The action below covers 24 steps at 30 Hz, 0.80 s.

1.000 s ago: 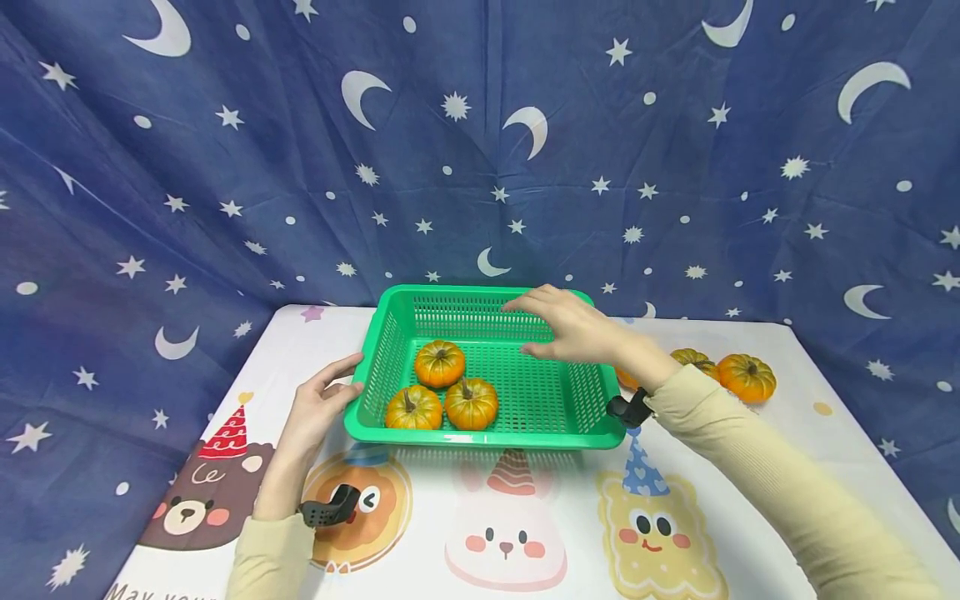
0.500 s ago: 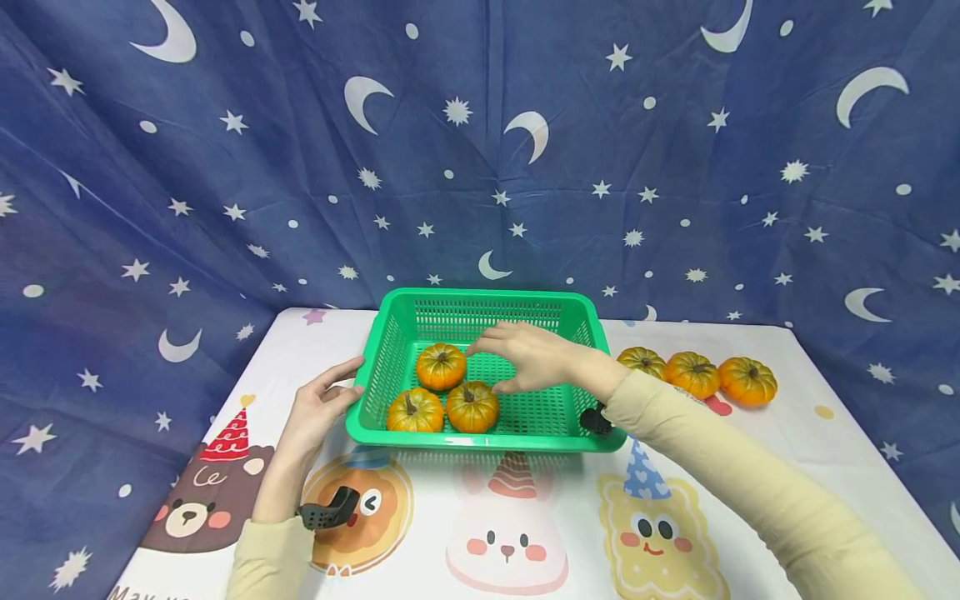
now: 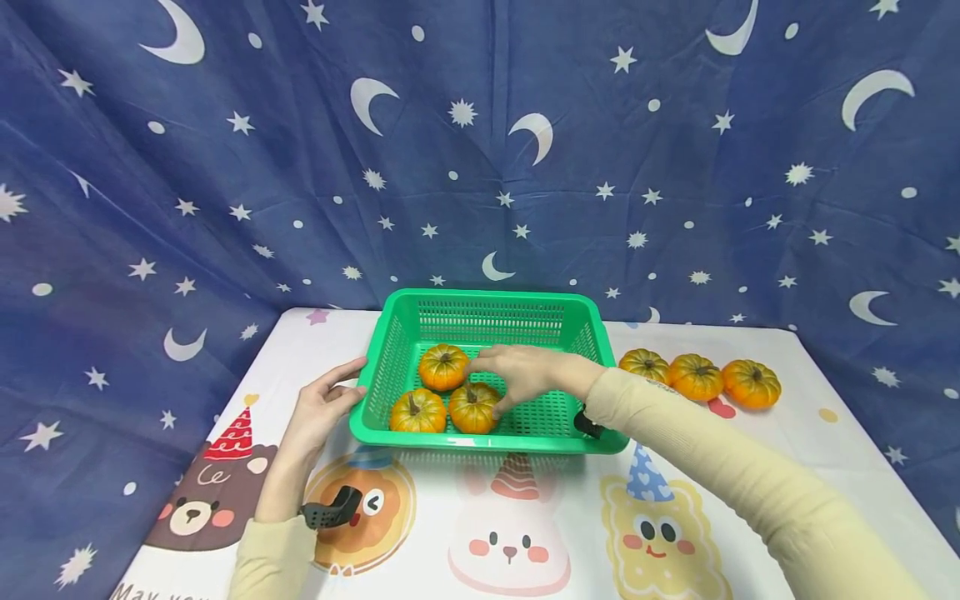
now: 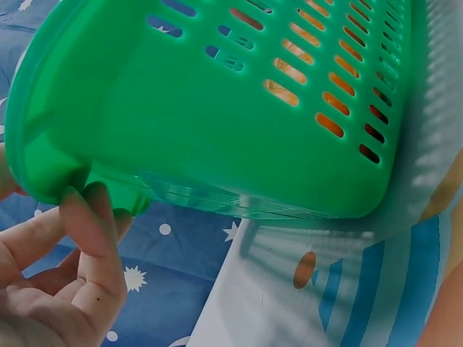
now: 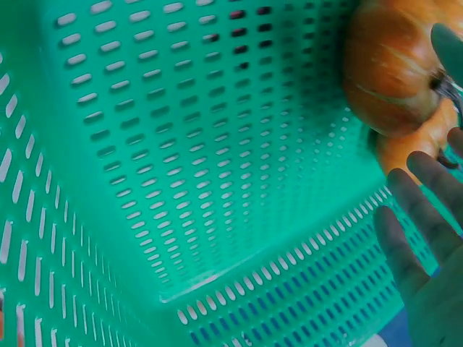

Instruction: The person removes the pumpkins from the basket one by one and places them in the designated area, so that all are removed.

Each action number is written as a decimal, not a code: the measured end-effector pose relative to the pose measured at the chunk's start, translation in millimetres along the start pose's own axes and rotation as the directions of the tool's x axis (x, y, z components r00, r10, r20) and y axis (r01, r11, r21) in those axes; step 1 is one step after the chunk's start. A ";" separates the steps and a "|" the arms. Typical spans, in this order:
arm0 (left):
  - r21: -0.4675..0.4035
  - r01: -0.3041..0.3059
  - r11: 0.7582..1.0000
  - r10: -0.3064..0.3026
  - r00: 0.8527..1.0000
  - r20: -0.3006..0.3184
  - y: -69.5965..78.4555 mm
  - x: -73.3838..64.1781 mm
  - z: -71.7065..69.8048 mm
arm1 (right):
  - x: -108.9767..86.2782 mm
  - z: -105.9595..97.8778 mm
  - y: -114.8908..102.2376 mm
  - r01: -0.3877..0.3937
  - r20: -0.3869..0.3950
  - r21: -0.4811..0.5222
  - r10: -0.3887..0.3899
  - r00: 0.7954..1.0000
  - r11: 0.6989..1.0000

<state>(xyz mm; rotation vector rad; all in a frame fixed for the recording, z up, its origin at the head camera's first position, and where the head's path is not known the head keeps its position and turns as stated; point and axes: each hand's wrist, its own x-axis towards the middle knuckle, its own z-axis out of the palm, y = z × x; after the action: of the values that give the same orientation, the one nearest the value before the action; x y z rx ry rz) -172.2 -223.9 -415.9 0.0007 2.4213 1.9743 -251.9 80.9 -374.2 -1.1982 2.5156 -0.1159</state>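
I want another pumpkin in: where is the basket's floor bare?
Free: the right side of the green basket, between the three pumpkins and the right wall, beneath the right hand. Crowded: the left side, where they cluster.

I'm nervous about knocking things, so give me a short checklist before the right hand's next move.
1. Basket steadied: ok; the left hand holds the rim of the green slotted plastic basket.
2. Right hand positioned: ok; it is at the rightmost small orange ribbed pumpkin inside.
3. Firm grip: cannot tell; its fingers look spread.
4. Space around that pumpkin: not ok; the front-left pumpkin and rear pumpkin sit close beside it.
5. Outside pumpkins settled: ok; three in a row, stems up.
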 end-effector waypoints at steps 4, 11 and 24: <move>0.002 0.005 1.000 -0.005 1.000 0.000 -0.5 0.3 -0.2 | 7.6 8.3 0.9 0.018 0.033 0.008 -0.018 0.999 1.000; -0.002 0.006 1.000 -0.006 1.000 -0.002 -1.1 0.0 -0.7 | 14.1 17.8 1.3 0.005 0.051 0.068 -0.009 0.999 0.998; 0.005 0.018 1.000 -0.018 1.000 -0.001 0.0 0.7 -0.1 | 17.4 29.2 3.9 0.010 0.065 0.151 -0.020 0.998 0.989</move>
<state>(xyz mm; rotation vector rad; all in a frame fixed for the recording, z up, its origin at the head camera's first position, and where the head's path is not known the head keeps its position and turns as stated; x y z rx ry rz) -172.9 -224.0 -415.9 -0.0227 2.4177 1.9617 -254.7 72.3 -407.2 -1.1422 2.3944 -0.2606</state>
